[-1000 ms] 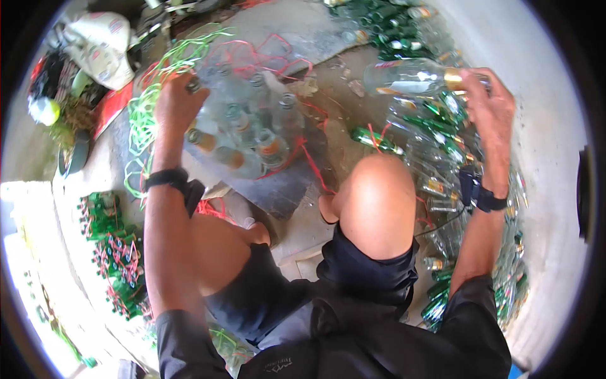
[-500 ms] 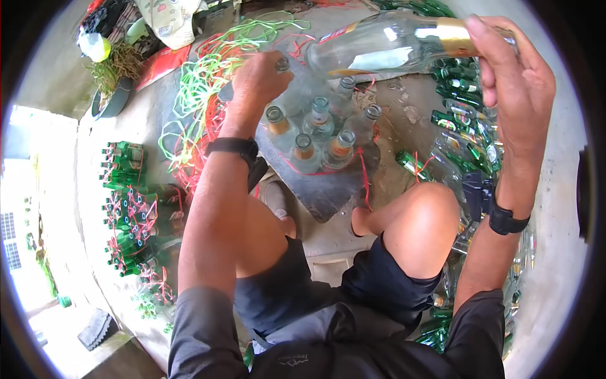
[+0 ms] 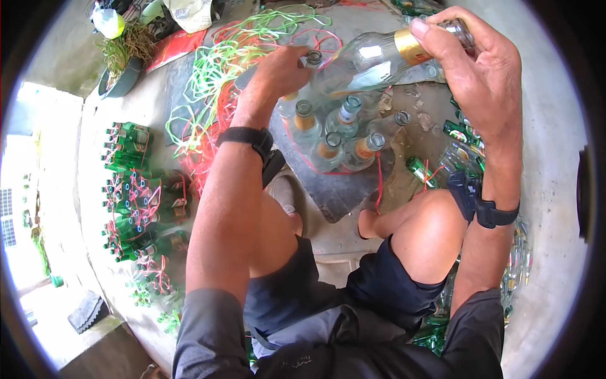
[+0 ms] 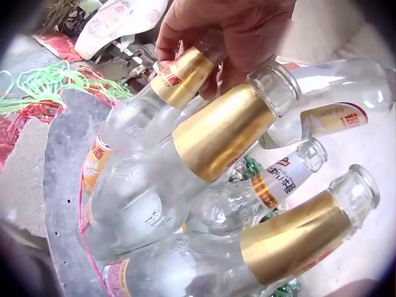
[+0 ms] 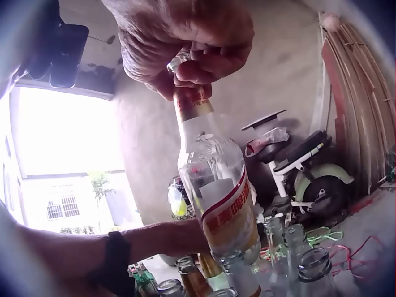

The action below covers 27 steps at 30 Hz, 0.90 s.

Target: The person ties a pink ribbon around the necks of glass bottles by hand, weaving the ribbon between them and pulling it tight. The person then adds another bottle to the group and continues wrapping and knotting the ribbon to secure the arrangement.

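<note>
My right hand (image 3: 483,76) grips a clear glass bottle (image 3: 372,60) by its gold-banded neck. That bottle is tilted over the far side of a cluster of clear bottles (image 3: 344,120), its base toward my left hand. The cluster stands upright on a dark slab (image 3: 328,196), with pink string around its lower part. My left hand (image 3: 281,72) holds the neck of a bottle at the cluster's far left edge. In the left wrist view its fingers wrap the neck of this gold-foiled bottle (image 4: 185,77), beside other foil-necked bottles (image 4: 223,133).
Tangled green and red plastic twine (image 3: 211,95) lies left of the slab. Tied bundles of green bottles (image 3: 136,202) stand farther left. Loose green and clear bottles (image 3: 464,132) are heaped along the right wall. A parked scooter (image 5: 309,167) shows in the right wrist view.
My right hand has brought the clear bottle leftward from above the heap to over the cluster. My left hand stays at the cluster's far left edge. The head view has shifted.
</note>
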### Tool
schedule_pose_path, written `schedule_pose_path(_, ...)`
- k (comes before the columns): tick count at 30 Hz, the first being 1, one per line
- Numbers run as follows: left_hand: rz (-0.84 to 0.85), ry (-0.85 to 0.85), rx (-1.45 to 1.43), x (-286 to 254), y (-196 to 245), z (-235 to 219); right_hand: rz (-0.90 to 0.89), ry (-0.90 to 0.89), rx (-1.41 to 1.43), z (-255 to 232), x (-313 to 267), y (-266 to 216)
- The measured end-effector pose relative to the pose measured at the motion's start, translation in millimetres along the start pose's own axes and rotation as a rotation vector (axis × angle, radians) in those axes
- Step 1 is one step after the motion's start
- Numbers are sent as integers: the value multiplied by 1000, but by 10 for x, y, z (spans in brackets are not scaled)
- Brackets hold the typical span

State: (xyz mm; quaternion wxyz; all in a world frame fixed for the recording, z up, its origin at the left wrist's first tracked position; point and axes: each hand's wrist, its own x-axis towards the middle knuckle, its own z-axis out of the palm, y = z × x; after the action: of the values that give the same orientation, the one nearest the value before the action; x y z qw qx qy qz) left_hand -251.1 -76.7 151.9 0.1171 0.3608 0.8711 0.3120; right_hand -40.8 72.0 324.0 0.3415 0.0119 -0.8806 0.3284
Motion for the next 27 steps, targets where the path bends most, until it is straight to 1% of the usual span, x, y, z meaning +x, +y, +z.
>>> schedule_pose_path(3, -17, -6, -4, 16, -16, 2, -20, -22, 0, -26, 30, 123)
schedule_pose_path(5, -19, -9, -2, 18, -20, 11, 75, -55, 95, -64, 55, 230)
schedule_pose_path(6, -20, -11, 3, 14, -13, 4, 75, -56, 95, -83, 55, 290)
schedule_pose_path(8, -23, -15, -15, -6, -5, -8, 108, -126, -1, -90, 41, 386)
schedule_pose_path(9, -24, -21, -32, -10, -11, -4, 109, -127, 0, -73, 41, 390)
schedule_pose_path(12, 22, -8, 7, 6, -33, 4, 72, -164, -39, -5, 43, 400)
schedule_pose_path(15, 32, -4, -27, 22, -50, 10, 61, -164, -71, 80, 46, 472)
schedule_pose_path(17, 17, -8, -25, 6, -29, -1, 9, -167, -70, 124, 60, 522)
schedule_pose_path(21, 16, -4, -50, 29, -61, 27, 75, -202, -157, 172, 86, 376)
schedule_pose_path(23, 22, 20, -23, -3, -29, 41, -42, -73, -105, 288, 78, 179)
schedule_pose_path(24, 32, 45, 4, -6, -15, 45, -41, -74, -106, 295, 91, 167)
schedule_pose_path(27, 16, 30, 16, -3, 12, 32, -39, -126, -149, 331, 115, 163)
